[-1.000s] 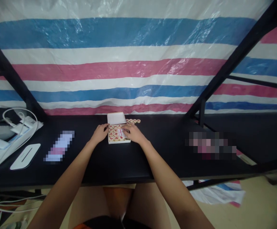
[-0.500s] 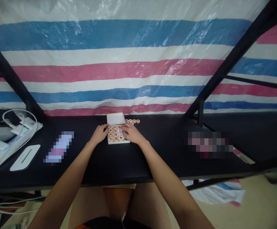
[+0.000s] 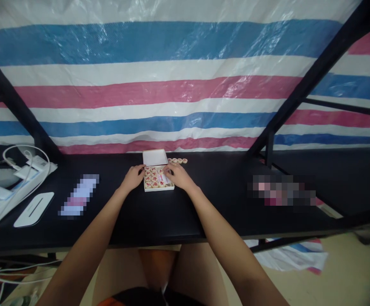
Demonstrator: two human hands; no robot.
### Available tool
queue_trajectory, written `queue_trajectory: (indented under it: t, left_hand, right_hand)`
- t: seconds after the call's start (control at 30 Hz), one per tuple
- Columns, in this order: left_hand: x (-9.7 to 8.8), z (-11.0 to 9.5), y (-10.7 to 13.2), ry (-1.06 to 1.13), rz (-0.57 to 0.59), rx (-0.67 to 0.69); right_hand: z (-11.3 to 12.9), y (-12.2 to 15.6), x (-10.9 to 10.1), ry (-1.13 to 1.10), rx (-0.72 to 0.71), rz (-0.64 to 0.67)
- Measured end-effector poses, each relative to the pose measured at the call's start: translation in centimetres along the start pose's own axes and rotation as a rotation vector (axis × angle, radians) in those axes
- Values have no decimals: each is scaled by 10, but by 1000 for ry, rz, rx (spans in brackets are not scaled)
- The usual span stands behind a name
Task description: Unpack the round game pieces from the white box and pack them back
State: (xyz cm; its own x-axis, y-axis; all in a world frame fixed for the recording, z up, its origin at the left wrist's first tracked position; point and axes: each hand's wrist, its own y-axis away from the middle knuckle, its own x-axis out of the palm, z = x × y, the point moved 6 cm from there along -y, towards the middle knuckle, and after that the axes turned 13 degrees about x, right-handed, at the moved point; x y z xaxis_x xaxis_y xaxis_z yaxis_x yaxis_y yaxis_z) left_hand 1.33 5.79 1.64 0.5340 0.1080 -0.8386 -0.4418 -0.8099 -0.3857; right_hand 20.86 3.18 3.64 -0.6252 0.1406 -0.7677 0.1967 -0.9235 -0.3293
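Observation:
A small white box (image 3: 159, 190) lies on the dark surface, holding several round Chinese chess pieces (image 3: 155, 179) marked with red characters. Its white lid (image 3: 155, 157) lies just behind it. My left hand (image 3: 133, 177) holds the box's left edge, thumb and fingertips closed against the rim. Over the right side of the box my right hand (image 3: 179, 176) has its fingers curled together; what is between the fingertips is hidden. A pale slip with pink print (image 3: 161, 177) shows among the pieces. Behind my right hand, several more pieces (image 3: 180, 161) form a row.
On the left lie a blurred-out phone-like rectangle (image 3: 79, 195), a white flat device (image 3: 34, 210) and a power strip (image 3: 22, 182) with white cables. A blurred-out item (image 3: 279, 190) lies on the right. Dark frame bars (image 3: 303, 85) and a striped plastic sheet (image 3: 159, 93) stand behind.
My right hand's fingers have drawn back a little to the right and curled in, uncovering a piece near the box's middle. My left hand stays at the left edge.

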Motion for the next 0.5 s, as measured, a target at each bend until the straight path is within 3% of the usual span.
queue_trajectory:
  t: [0.2, 0.5]
  left_hand:
    - [0, -1, 0, -10, 3, 6]
    - [-2, -2, 0, -12, 2, 0]
  right_hand:
    - [7, 4, 7, 66, -114, 50]
    - [11, 3, 6, 39, -31, 82]
